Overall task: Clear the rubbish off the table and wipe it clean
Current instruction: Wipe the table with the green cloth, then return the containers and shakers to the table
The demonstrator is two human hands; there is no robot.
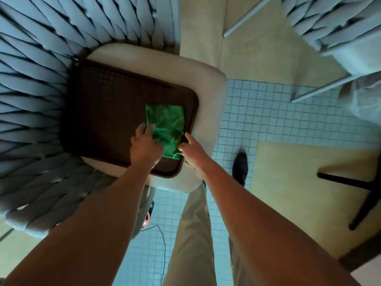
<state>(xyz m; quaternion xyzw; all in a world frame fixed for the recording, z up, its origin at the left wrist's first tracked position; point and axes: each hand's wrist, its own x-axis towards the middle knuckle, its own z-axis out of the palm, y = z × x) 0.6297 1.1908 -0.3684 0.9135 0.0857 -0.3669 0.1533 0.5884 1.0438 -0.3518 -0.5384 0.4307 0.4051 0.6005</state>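
Observation:
A green cloth [167, 126] lies folded on a dark brown tray [103, 112], near the tray's right edge. The tray sits on the cream seat cushion [208, 96] of a woven chair. My left hand [145, 146] rests on the cloth's near left part, fingers curled into its edge. My right hand [190, 153] pinches the cloth's near right corner at the tray's rim, forefinger stretched along that rim.
The chair's grey woven back [35, 79] wraps round the left and far side. A second woven chair [334, 27] stands at the far right. My legs and a black shoe [240, 166] are on a white tiled floor. A dark table base [360, 195] stands at right.

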